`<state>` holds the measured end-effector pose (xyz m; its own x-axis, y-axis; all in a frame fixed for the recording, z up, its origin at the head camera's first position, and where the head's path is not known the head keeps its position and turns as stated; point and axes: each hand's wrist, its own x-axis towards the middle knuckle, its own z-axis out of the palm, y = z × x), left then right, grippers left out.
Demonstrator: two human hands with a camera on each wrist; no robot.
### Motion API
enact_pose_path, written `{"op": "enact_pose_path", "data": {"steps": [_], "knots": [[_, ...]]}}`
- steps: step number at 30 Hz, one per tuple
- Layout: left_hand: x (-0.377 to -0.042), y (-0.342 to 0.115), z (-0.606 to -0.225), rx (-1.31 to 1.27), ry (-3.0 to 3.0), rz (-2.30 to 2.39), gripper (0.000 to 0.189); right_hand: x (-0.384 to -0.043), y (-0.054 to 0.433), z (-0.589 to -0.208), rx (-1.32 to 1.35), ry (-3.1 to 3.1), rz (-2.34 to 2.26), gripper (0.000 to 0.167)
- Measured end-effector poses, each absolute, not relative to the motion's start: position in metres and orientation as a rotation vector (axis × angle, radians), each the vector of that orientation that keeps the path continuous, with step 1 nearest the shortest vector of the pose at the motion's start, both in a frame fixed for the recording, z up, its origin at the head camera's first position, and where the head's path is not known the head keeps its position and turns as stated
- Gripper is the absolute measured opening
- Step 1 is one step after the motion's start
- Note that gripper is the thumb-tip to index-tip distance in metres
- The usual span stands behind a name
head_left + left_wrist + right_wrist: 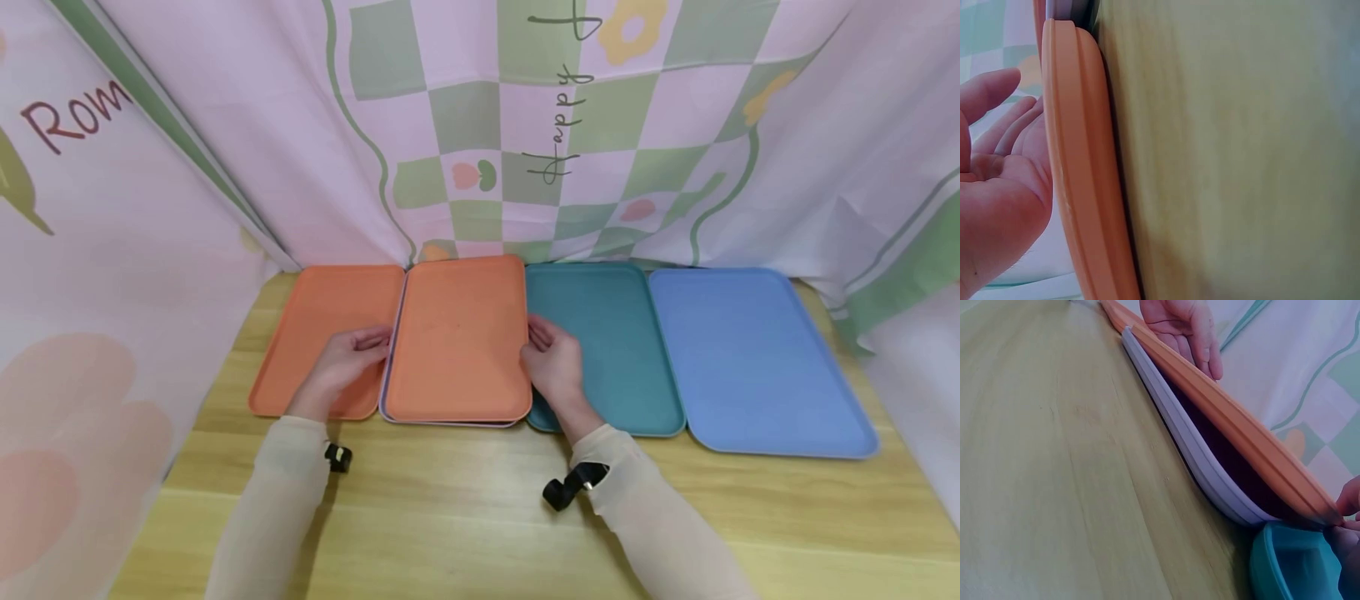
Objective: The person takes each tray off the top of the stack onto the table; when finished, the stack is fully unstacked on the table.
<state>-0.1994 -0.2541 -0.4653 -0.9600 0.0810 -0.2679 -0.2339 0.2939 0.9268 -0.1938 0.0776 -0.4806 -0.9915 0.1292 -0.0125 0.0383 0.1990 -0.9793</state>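
An orange tray (459,342) lies over a lavender tray (1180,425), whose rim peeks out along the left and front edges. In the right wrist view the orange tray slants, its right side lifted and a dark gap between the two. My right hand (557,358) pinches the orange tray's right edge between thumb and fingers. At the opposite edge is my left hand (341,362), above a second orange tray (330,300). Its fingers (1013,128) extend toward the stack, thumb apart, holding nothing.
A teal tray (611,358) lies right of the stack, partly under my right hand. Beyond it is a blue tray (750,358). All stand in a row on a wooden table (450,508), against a patterned curtain (465,117) at the back.
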Motion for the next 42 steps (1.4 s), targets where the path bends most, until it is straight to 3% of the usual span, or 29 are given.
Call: {"op": "enact_pose_path", "data": {"steps": [25, 42], "knots": [[-0.196, -0.254, -0.465, -0.091, 2.322, 1.723, 0.050, -0.189, 0.094, -0.488, -0.342, -2.421, 1.890, 0.045], [-0.196, -0.256, -0.465, -0.133, 2.311, 1.698, 0.050, -0.191, 0.138, -0.480, -0.357, -2.425, 1.882, 0.040]]}}
